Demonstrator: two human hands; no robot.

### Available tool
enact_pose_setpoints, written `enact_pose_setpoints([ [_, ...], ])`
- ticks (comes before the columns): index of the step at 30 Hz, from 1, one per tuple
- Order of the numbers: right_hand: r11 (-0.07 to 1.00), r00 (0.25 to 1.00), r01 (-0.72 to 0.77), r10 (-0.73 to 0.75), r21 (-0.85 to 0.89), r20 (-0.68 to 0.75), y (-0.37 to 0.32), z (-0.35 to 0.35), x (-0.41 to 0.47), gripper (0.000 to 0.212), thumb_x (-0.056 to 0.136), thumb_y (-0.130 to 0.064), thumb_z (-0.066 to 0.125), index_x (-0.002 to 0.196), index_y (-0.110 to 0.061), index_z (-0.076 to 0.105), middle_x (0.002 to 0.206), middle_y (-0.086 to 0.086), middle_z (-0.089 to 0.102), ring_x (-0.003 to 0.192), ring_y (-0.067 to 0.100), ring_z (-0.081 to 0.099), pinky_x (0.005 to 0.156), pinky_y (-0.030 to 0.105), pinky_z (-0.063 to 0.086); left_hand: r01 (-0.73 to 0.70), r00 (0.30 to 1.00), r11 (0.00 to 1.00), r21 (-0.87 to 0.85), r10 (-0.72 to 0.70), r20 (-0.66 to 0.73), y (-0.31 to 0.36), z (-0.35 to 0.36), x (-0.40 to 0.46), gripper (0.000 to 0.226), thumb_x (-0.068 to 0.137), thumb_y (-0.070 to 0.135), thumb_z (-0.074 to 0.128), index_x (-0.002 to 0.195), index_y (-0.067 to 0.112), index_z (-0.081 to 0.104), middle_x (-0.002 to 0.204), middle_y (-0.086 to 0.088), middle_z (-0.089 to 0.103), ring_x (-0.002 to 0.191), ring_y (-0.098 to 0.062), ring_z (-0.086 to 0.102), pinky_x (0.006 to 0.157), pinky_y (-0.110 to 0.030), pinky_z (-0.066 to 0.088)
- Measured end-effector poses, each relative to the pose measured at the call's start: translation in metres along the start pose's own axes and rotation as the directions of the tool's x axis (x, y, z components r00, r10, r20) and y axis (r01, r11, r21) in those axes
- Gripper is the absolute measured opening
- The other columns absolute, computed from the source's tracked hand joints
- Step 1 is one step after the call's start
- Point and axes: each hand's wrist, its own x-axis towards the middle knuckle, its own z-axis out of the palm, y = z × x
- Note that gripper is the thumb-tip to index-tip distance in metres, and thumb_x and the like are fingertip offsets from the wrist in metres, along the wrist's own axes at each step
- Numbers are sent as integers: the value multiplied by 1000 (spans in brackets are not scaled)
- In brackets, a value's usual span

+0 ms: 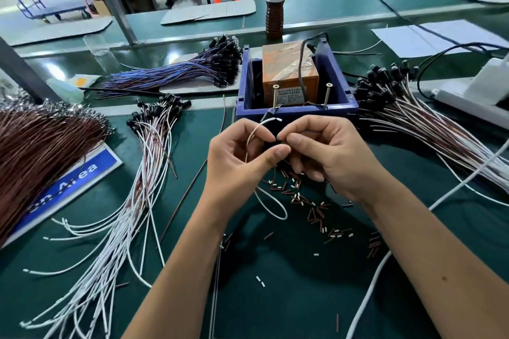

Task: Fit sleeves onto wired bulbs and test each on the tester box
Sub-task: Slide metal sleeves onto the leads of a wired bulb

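Observation:
My left hand (239, 162) and my right hand (325, 151) meet above the green mat, just in front of the tester box (289, 77). Between them they hold one wired bulb; its white wire (257, 129) arches up over my left fingers and loops down below the wrist. My left thumb and fingers pinch the wire. My right fingertips pinch at the same spot, and the bulb itself is hidden inside the hands. The tester is an orange block with two upright screws (275, 96), sitting in a blue bin (297, 111). Loose brown and white sleeves (316, 212) lie scattered under my hands.
A bundle of white-and-brown wired bulbs (143, 162) fans out on the left, another (413, 113) on the right. Blue-wired bulbs (187, 71) lie behind, and a mass of brown wires (41, 140) far left. A bottle (275, 0) stands behind the bin. A white cable (385, 256) runs along the right.

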Motion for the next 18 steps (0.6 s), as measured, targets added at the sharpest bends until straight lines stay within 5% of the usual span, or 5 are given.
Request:
enact_pose_setpoints([
  [3, 998, 999, 32, -34, -58, -34, 1, 0, 1, 11, 92, -17, 73, 97, -16, 82, 65, 18, 60, 54, 26, 47, 39, 20, 37, -29, 999, 998, 60, 27, 43, -4, 1, 0, 24, 79, 7, 86, 85, 9, 63, 60, 17, 58, 54, 1, 43, 57, -13, 42],
  [7, 997, 996, 73, -75, -39, -58, 2, 2, 1, 11, 87, -13, 78, 98, -13, 82, 75, 17, 72, 60, 26, 57, 40, 20, 44, -38, 998, 992, 121, 32, 56, -6, 0, 0, 15, 80, 11, 85, 81, 14, 71, 72, 1, 75, 63, -8, 61, 62, -22, 49],
  [13, 987, 989, 60, -79, -148, -123, 5, -3, 2, 5, 90, -4, 78, 92, -9, 78, 72, 15, 74, 56, 20, 67, 40, 21, 47, -25, 1000, 968, 252, 20, 21, -10, -4, 3, 12, 84, 17, 82, 75, 14, 74, 54, 14, 38, 53, -8, 30, 53, -19, 28],
  [18, 969, 995, 36, -57, -244, -80, 5, -4, 1, 4, 97, -6, 72, 93, -7, 73, 75, 11, 73, 53, 19, 63, 40, 24, 49, 9, 998, 973, 231, -22, 54, -9, -8, 4, 15, 82, 16, 81, 72, 22, 73, 58, 10, 37, 55, -7, 32, 56, -15, 30],
])
